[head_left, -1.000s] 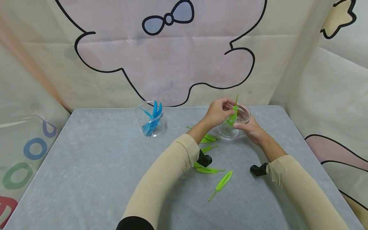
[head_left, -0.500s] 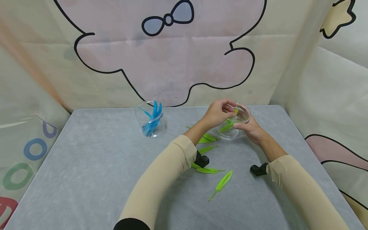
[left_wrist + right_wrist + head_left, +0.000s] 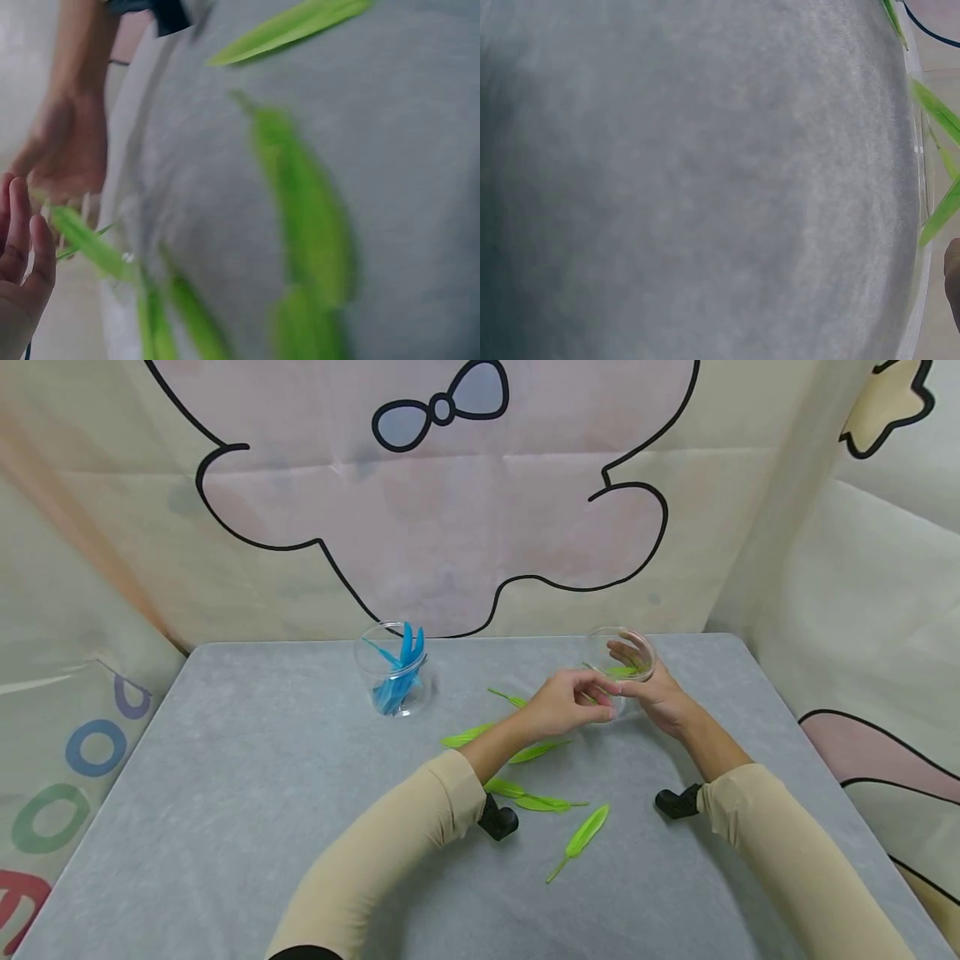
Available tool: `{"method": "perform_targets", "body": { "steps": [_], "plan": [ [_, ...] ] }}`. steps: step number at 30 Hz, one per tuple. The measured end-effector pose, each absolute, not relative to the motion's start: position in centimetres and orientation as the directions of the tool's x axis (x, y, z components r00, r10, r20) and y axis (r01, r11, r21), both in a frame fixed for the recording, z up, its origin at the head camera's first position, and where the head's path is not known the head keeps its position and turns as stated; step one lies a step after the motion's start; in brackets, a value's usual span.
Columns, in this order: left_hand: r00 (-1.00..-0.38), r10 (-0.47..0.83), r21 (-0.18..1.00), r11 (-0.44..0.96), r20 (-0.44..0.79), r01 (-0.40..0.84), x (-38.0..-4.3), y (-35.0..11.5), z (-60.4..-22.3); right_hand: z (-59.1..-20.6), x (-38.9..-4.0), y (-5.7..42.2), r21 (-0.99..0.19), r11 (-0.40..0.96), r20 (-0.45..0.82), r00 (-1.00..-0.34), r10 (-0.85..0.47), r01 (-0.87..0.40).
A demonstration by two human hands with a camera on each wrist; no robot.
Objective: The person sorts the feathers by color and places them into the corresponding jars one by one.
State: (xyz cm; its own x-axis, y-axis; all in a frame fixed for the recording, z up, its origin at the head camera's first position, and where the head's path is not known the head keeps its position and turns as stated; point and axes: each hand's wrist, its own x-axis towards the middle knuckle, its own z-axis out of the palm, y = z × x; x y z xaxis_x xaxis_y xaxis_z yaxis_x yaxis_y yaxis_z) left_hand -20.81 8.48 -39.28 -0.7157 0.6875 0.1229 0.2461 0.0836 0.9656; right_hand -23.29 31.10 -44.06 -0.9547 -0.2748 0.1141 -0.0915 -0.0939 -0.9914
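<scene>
My right hand [image 3: 663,700] grips a clear plastic cup [image 3: 597,647], tilted toward me at the back right of the table. Green feathers [image 3: 622,672] lie inside it; the right wrist view catches feathers [image 3: 942,210] at its right edge. Just in front of the cup, my left hand [image 3: 568,703] hovers with loosely bent fingers and nothing between them. Several loose green feathers [image 3: 587,832] are scattered on the table below and left of that hand. Blurred feathers [image 3: 307,202] fill the middle of the left wrist view.
A second clear cup [image 3: 365,675] stands at the back left, holding several blue feathers [image 3: 405,672]. The grey cloth [image 3: 262,793] covers the table, whose far edge runs close behind both cups. A printed curtain [image 3: 450,510] hangs behind.
My left hand lowered a green feather into the cup and let it go, then drew back down and toward me. The right hand keeps holding the cup in place.
</scene>
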Motion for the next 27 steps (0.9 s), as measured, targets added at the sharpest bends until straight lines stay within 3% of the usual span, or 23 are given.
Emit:
{"method": "perform_targets", "body": {
  "steps": [12,27],
  "plan": [
    [-0.504,0.863,0.944,0.194,-0.035,0.266,-18.2,8.4,-42.7,-44.3,-23.3,31.0,-0.982,-0.129,0.168,-0.949,-0.268,-0.137],
    [-0.378,0.917,0.834,0.308,-0.130,0.459,-16.6,8.8,-43.2,-44.5,-23.4,31.1,-0.976,-0.165,0.187,-0.943,-0.276,-0.145]
  ]
}}
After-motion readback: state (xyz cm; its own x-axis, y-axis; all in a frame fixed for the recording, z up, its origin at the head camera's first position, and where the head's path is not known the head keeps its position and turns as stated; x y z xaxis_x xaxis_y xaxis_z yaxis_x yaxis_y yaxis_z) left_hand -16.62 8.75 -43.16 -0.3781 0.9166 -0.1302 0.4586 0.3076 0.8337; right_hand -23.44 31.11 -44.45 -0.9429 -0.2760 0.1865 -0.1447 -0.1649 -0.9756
